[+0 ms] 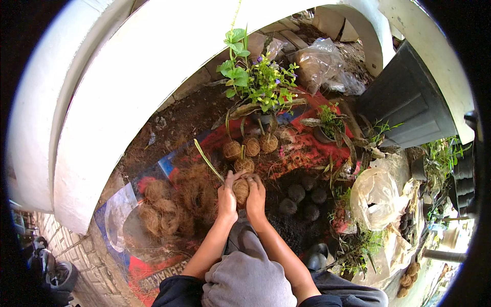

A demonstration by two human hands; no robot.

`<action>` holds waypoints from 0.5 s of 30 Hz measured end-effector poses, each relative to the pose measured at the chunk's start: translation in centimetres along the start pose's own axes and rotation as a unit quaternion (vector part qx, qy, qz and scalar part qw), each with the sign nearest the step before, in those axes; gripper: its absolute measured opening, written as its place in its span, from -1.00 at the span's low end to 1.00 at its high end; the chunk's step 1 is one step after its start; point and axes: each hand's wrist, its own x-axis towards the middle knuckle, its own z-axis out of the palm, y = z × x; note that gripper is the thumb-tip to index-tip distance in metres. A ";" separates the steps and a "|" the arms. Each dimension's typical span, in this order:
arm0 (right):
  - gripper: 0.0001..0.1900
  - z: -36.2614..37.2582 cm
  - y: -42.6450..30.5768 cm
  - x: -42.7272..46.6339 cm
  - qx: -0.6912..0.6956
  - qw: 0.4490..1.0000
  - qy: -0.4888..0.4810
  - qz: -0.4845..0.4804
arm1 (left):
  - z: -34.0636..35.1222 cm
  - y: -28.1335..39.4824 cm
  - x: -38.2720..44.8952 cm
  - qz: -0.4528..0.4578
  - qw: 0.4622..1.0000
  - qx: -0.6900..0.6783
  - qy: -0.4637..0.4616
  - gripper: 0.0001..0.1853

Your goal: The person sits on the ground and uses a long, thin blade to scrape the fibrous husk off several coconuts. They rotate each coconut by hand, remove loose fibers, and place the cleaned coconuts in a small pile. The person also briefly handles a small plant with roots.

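Note:
A ball wrapped in brown coconut fibre (241, 193) sits between my two hands in the middle of the view. My left hand (228, 198) cups its left side, and my right hand (256, 195) presses on the right side. A long green leaf cutting (207, 159) slants up and left from behind my left fingers; its lower end is hidden. Just beyond my fingertips lies another fibre-wrapped ball (244, 165) with a leaf stub. Behind it stand three more wrapped balls (251, 146), with leaves rising from them.
Loose coconut fibre (165, 218) is heaped on the left of a printed sheet (144, 264). Several dark round balls (296, 193) lie by dark soil (293, 228) on the right. Flowering plants (268, 82) stand ahead, with a black bin (414, 99) and plastic bag (374, 197) at right.

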 end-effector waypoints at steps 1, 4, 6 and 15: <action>-0.65 0.2 0.2 -0.1 -0.045 0.997 0.009 -0.069 | -0.4 -0.4 0.1 -0.013 1.000 0.010 0.012 -0.56; -0.47 0.3 -0.4 -0.1 -0.140 0.989 -0.027 -0.024 | -1.7 -1.6 0.4 -0.028 0.998 -0.018 0.049 -0.63; -0.39 -0.1 -1.6 0.1 -0.087 0.989 -0.119 -0.004 | -2.4 -2.0 0.8 -0.080 0.992 -0.094 0.034 -0.65; -0.83 -0.5 -3.8 0.0 -0.265 0.858 -0.094 -0.430 | -2.0 -1.9 0.7 -0.179 0.939 -0.267 -0.121 -0.61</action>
